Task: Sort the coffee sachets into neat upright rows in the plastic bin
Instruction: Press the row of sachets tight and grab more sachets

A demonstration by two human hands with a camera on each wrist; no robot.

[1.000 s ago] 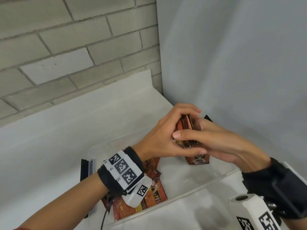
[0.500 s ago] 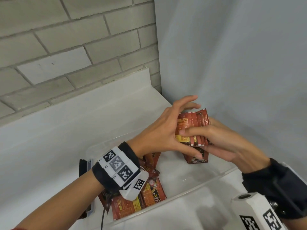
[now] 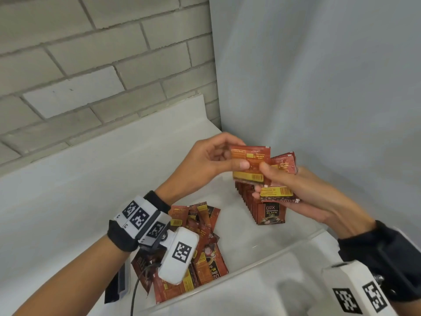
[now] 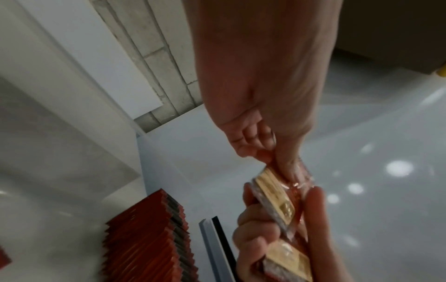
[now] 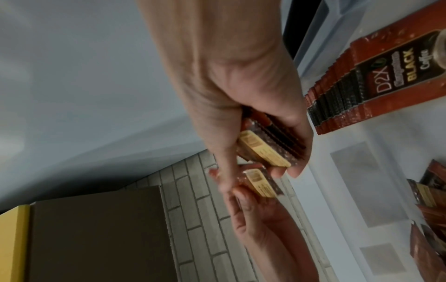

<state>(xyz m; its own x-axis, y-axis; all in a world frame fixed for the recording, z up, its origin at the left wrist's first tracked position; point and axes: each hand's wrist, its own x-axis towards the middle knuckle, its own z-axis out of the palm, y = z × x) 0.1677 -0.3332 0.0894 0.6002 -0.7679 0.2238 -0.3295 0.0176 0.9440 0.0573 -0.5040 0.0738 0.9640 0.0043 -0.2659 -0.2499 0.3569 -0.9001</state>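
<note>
Glossy foil sachets (image 3: 250,163), clear plastic bin (image 3: 268,258), matt brick wall (image 3: 91,65)

In the head view, the wrist camera (image 3: 176,256) at lower centre hides part of the loose sachets (image 3: 205,245). The right hand (image 3: 303,197) covers the top of the upright row (image 3: 268,213). Both wrist views are motion-blurred, so the held sachets' print cannot be read.

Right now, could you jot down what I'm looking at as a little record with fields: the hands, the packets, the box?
left hand: pinches a single sachet by its side, above the bin
right hand: grips a small stack of sachets; its thumb touches the single sachet
upright row: sachets standing on edge at the bin's far right, front one reads D2X Black Coffee
loose pile: unsorted sachets lying flat on the bin's left side
plastic bin: clear, on a white counter
</note>
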